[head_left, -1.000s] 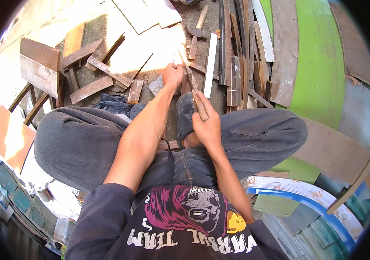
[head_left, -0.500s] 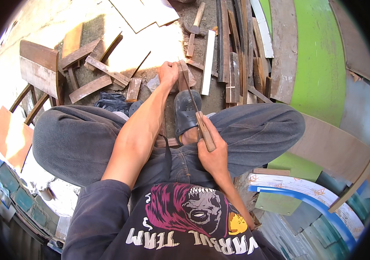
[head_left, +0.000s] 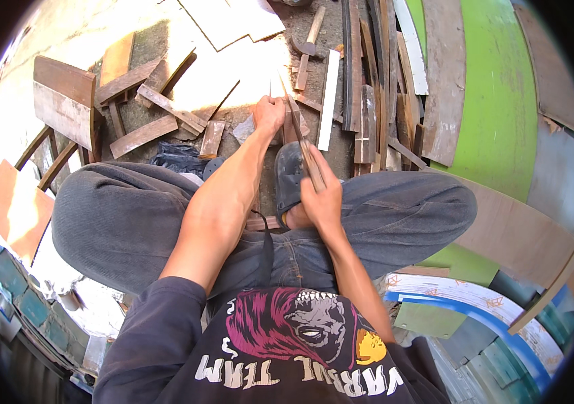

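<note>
My right hand point(head_left: 322, 198) is wrapped round the wooden handle of a handsaw point(head_left: 311, 165). Its thin dark blade points away from me, seen nearly edge-on, and lies along a short wooden piece point(head_left: 290, 132). My left hand point(head_left: 269, 113) is closed at the far end of that piece, beside the blade; the fingertips are partly hidden. A dark clog point(head_left: 288, 176) on my foot stands at the near end of the wood, close to the saw. Whether the teeth are inside a cut cannot be made out.
A hammer point(head_left: 312, 30) lies on the ground ahead. Long wooden strips point(head_left: 368, 81) are stacked to the right, with a green panel point(head_left: 495, 101) beyond. Offcuts point(head_left: 144, 135) and a small wooden chair-like piece point(head_left: 65, 101) lie left. A white strip point(head_left: 329, 101) rests ahead right.
My right hand has pushed forward, away from me, carrying the saw farther along the wood. My left hand keeps its place on the piece. The whole view has shifted slightly.
</note>
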Demonstrator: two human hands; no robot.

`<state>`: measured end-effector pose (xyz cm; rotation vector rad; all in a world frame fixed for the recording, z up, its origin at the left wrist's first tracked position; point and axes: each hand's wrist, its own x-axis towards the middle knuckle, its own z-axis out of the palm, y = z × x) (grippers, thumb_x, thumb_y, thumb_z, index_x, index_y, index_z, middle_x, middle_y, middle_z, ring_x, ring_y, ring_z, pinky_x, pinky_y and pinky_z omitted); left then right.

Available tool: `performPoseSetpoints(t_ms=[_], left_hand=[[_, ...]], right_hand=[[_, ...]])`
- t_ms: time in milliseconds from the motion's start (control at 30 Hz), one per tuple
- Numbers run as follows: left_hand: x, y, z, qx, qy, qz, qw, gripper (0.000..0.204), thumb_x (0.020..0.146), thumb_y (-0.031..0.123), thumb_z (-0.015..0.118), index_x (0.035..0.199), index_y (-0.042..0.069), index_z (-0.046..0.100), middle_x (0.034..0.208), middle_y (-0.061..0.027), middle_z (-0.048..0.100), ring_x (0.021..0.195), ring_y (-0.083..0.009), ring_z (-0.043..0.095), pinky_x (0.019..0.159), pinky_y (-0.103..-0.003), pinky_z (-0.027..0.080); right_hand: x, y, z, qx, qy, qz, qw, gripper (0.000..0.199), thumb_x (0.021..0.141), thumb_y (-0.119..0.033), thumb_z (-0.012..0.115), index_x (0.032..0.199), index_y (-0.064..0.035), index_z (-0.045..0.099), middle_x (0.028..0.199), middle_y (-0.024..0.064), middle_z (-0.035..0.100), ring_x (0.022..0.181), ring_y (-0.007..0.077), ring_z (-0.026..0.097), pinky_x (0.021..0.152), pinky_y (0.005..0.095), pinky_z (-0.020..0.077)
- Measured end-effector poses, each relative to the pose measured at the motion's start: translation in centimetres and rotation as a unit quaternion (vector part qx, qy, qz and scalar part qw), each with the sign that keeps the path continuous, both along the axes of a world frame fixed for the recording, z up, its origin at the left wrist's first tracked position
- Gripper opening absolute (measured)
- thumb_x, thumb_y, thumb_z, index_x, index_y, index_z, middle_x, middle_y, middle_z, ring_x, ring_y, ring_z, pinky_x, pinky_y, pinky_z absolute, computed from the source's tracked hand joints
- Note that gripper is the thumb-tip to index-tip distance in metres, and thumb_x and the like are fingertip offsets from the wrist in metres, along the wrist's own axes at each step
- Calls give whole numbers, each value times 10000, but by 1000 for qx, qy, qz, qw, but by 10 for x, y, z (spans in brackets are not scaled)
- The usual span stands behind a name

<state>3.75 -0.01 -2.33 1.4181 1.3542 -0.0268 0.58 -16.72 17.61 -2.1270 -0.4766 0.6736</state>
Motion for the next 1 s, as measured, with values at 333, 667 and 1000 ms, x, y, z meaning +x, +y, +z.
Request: performPoseSetpoints(t_ms=[333, 667, 1000], left_hand=[[0, -4, 3, 18, -2, 28, 999, 375, 899, 374, 591, 960, 18, 691, 997, -225, 719, 992, -385, 677, 907, -451, 501], [-5, 0, 0, 0, 1, 42, 999, 388, 901, 387, 590, 991, 20, 678, 1016, -215, 716, 1003, -369, 677, 908, -439, 498], [-1, -1, -8, -4, 6, 25, 1000, 384, 907, 380, 578, 986, 19, 678, 1028, -224, 712, 1013, -376, 671, 910, -446, 493]], right_hand=[[-27, -24, 28, 4, -24, 20, 999, 631, 807, 8, 499, 1436, -42, 503, 1332, 236, 613, 1221, 351, 617, 992, 391, 496], [-31, -26, 52, -8, 19, 22, 1000, 631, 804, 60, 472, 1424, -46, 520, 1313, 234, 630, 1243, 348, 605, 1042, 381, 463], [0, 8, 1, 12, -25, 35, 999, 599, 824, -25, 522, 1424, -39, 512, 1256, 283, 635, 1137, 337, 665, 927, 351, 516]])
